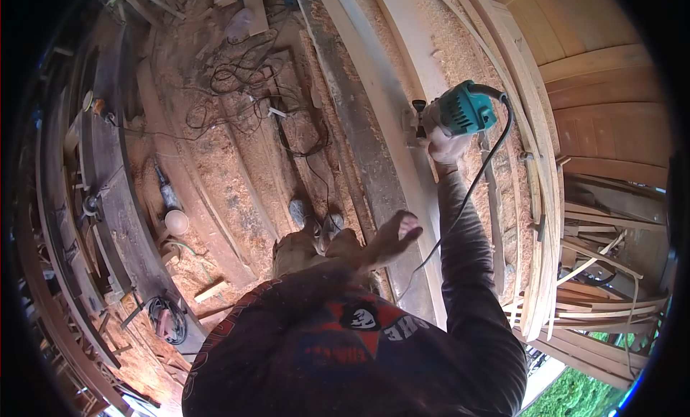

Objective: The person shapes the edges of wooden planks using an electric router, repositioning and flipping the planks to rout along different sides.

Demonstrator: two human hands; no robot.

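Observation:
My right hand (447, 145) is closed around the lower body of a teal wood trimmer (463, 109). The trimmer's base rests at the edge of a long pale board (381, 72), and a black knob sticks up beside it. From its top a dark cord loops down past my right sleeve. My left hand (397, 241) is held in front of my body, above the workbench (345, 93). Its fingers are loosely bent and apart, with nothing seen in them. The cutting end of the trimmer is hidden.
Sawdust covers the floor, where tangled cords (241, 75) lie. An angle grinder (169, 194) with a round pale disc rests on the left. A coiled cable (167, 320) hangs lower left. Long strips (535, 273) and wooden panels (604, 79) stand on the right.

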